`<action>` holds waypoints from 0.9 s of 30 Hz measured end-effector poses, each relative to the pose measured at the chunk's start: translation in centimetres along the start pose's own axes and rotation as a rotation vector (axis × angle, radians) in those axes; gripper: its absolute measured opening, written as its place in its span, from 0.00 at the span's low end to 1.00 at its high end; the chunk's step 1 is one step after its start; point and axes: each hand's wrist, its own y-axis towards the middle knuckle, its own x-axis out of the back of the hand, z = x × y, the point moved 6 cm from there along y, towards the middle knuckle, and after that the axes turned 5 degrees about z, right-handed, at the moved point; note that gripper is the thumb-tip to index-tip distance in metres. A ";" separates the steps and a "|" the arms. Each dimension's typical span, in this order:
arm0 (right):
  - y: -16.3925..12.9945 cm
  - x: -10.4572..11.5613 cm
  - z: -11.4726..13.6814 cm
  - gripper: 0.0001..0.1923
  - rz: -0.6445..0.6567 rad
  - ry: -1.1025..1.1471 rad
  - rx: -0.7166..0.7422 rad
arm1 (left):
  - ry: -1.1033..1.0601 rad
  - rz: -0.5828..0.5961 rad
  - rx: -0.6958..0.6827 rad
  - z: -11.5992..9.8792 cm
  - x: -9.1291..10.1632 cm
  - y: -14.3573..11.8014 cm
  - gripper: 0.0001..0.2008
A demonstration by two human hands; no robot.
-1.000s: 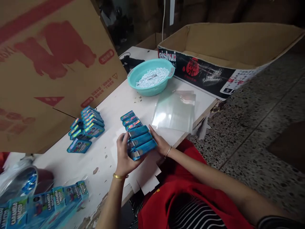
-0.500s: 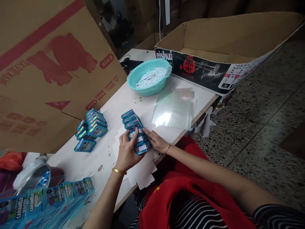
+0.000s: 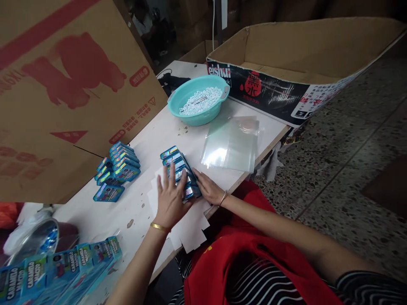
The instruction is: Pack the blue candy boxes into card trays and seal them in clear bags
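A row of small blue candy boxes (image 3: 171,152) stands on paper sheets (image 3: 191,228) near the table's front edge. My left hand (image 3: 171,195), fingers spread, lies over the row's near left side and hides part of it. Along the right side of the same row, my right hand (image 3: 208,186) rests with its fingers stretched out flat against the boxes. To the left, another cluster of blue candy boxes (image 3: 125,163) stands on the table. Clear plastic sleeves (image 3: 230,142) lie flat to the right of the row.
A turquoise basin (image 3: 199,118) of small white pellets stands at the back. Behind it is an open carton (image 3: 270,93); a large brown carton (image 3: 73,97) rises on the left. Wrapped blue packs (image 3: 70,267) and a metal bowl (image 3: 34,243) sit at lower left.
My left hand has opened from its grip on the near boxes, and its fingers are now spread. The boxes stand in one closer row. My right hand has stayed beside them.
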 end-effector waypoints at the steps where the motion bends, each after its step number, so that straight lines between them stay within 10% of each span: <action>1: 0.0 0.1 0.2 0.30 0.000 0.017 -0.014 | 0.016 0.017 -0.048 -0.5 -0.3 0.3 0.44; 7: 2.4 5.9 0.3 0.24 -0.022 -0.341 -0.033 | -0.004 0.037 -0.119 -0.6 -1.2 1.2 0.54; 13: 3.9 13.0 -7.4 0.29 0.134 -0.653 -0.315 | -0.347 -0.080 -0.249 -5.1 3.7 -0.4 0.38; 18: 3.7 13.2 -9.4 0.21 0.091 -0.647 -0.282 | -0.813 0.198 -0.439 -10.5 2.9 -0.8 0.27; 21: 4.3 13.4 -9.6 0.19 0.098 -0.583 -0.313 | -1.182 0.269 -0.204 -10.4 -0.5 1.5 0.22; 27: 5.2 13.7 -9.2 0.18 0.036 -0.234 -0.444 | -1.987 -0.103 0.638 -7.6 -8.1 8.6 0.26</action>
